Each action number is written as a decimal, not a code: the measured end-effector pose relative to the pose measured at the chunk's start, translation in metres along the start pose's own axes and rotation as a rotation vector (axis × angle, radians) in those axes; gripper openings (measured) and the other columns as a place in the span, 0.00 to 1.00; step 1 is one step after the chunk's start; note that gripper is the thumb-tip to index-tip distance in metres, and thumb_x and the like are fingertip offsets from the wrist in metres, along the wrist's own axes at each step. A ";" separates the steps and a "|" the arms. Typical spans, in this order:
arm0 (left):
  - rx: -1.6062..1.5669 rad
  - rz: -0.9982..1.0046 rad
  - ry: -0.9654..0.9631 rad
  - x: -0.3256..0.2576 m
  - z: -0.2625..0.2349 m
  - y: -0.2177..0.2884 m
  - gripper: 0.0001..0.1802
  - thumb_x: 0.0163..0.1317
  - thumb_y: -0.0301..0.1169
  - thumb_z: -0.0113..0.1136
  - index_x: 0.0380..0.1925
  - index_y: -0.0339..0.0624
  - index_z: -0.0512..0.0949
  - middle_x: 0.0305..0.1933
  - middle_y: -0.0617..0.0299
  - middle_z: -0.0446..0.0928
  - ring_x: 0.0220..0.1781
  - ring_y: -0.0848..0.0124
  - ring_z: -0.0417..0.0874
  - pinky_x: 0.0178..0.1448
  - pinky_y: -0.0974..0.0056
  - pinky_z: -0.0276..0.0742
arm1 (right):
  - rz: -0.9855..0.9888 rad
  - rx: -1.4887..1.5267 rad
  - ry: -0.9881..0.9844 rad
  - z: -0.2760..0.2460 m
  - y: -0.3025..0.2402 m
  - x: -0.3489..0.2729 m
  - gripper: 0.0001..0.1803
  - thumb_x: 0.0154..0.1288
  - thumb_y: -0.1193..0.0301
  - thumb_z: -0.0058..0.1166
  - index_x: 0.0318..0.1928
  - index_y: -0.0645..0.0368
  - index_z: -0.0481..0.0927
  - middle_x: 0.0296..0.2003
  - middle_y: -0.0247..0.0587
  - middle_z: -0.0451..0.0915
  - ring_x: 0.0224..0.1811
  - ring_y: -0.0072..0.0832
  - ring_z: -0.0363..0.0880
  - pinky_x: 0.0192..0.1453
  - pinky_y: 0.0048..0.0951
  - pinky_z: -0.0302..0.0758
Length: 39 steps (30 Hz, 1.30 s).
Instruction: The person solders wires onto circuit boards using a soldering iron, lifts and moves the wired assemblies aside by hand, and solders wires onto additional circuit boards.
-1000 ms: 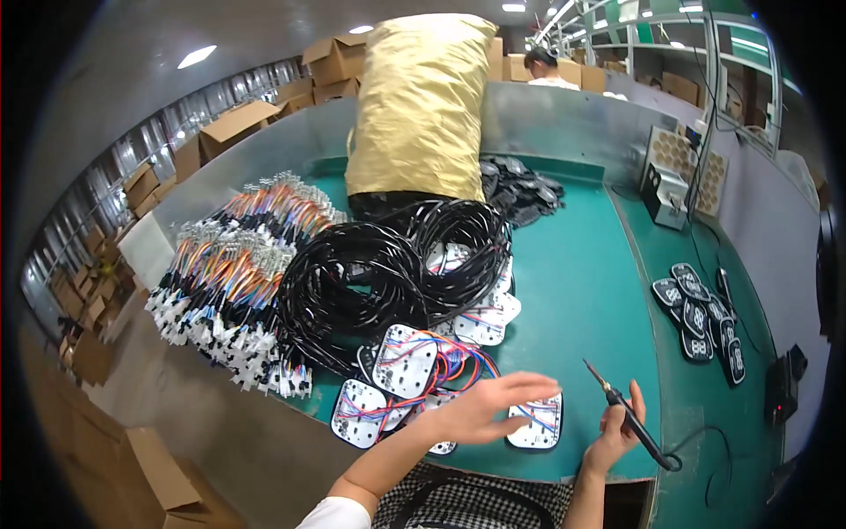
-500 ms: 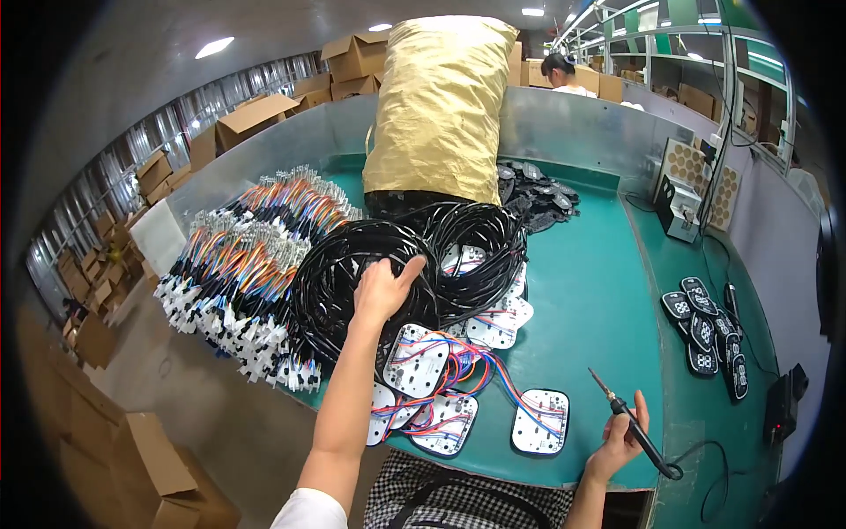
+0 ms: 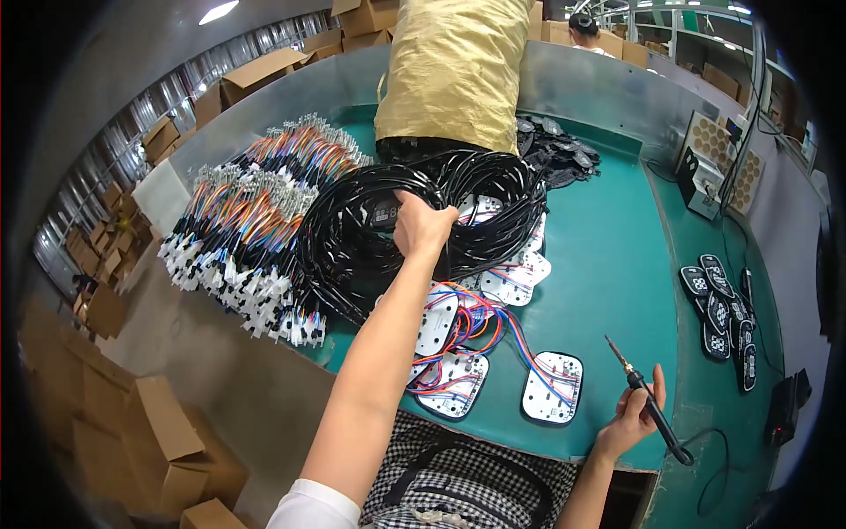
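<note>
My left hand reaches across to two adjoining coils of black cable, its fingers closed round the strands where they meet. Through the left coil's opening a dark display panel shows. In my right hand is a soldering iron, its tip pointing up and to the left, over the table's near right. Between my hands lies a white circuit board with red and blue wires. More such boards are heaped beside my left forearm, which partly covers them.
Bundled multicoloured wires with white connectors fill the table's left. Behind the coils stands a large yellow sack, with black parts beside it. Several display panels and a soldering station are at right. Another person sits far back.
My left hand has moved right and farther away across the coils, closing on their inner strands. My right hand still holds the soldering iron. The whole view has shifted slightly.
</note>
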<state>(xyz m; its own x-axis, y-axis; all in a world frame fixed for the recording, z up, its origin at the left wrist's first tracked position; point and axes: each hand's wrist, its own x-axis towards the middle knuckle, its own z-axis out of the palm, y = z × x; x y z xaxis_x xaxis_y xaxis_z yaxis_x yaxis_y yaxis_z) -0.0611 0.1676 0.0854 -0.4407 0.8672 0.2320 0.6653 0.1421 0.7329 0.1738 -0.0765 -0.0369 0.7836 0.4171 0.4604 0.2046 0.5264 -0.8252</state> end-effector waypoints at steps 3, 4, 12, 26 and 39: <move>-0.076 0.073 0.054 0.002 0.000 -0.010 0.39 0.35 0.37 0.67 0.49 0.34 0.62 0.43 0.38 0.77 0.47 0.46 0.78 0.54 0.53 0.72 | -0.008 0.007 0.026 -0.003 -0.001 -0.002 0.21 0.66 0.71 0.51 0.57 0.66 0.70 0.26 0.25 0.65 0.20 0.10 0.58 0.20 0.14 0.52; -0.093 0.062 0.067 0.001 -0.004 -0.011 0.38 0.35 0.37 0.67 0.47 0.32 0.63 0.43 0.38 0.77 0.47 0.45 0.78 0.54 0.53 0.72 | 0.001 0.020 0.011 -0.003 -0.001 -0.003 0.21 0.66 0.71 0.51 0.57 0.66 0.70 0.27 0.25 0.66 0.20 0.10 0.59 0.20 0.14 0.52; -1.067 0.361 -0.243 -0.004 -0.078 0.003 0.16 0.49 0.22 0.62 0.37 0.34 0.69 0.30 0.60 0.75 0.23 0.69 0.79 0.27 0.68 0.79 | 0.088 0.029 0.039 -0.007 0.000 -0.001 0.24 0.62 0.65 0.57 0.56 0.62 0.71 0.30 0.27 0.68 0.22 0.12 0.60 0.24 0.13 0.57; -0.873 0.747 -0.217 -0.049 -0.170 0.045 0.21 0.44 0.26 0.60 0.40 0.29 0.70 0.26 0.54 0.77 0.22 0.70 0.78 0.29 0.67 0.77 | 0.005 0.013 -0.008 -0.004 0.001 0.000 0.22 0.66 0.67 0.53 0.58 0.64 0.70 0.27 0.26 0.67 0.21 0.11 0.59 0.21 0.14 0.52; -0.346 1.382 0.024 -0.072 -0.255 0.137 0.21 0.50 0.36 0.55 0.39 0.29 0.73 0.23 0.56 0.72 0.22 0.75 0.70 0.26 0.73 0.62 | 0.116 -0.007 0.081 -0.001 -0.005 0.005 0.24 0.64 0.68 0.55 0.59 0.61 0.70 0.28 0.27 0.67 0.23 0.12 0.63 0.24 0.14 0.58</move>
<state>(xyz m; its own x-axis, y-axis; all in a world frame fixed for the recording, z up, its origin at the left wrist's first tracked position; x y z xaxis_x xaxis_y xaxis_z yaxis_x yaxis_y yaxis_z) -0.0924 0.0024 0.3321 0.4186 0.2012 0.8856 0.3847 -0.9226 0.0278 0.1770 -0.0777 -0.0310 0.8472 0.4132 0.3340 0.1138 0.4729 -0.8737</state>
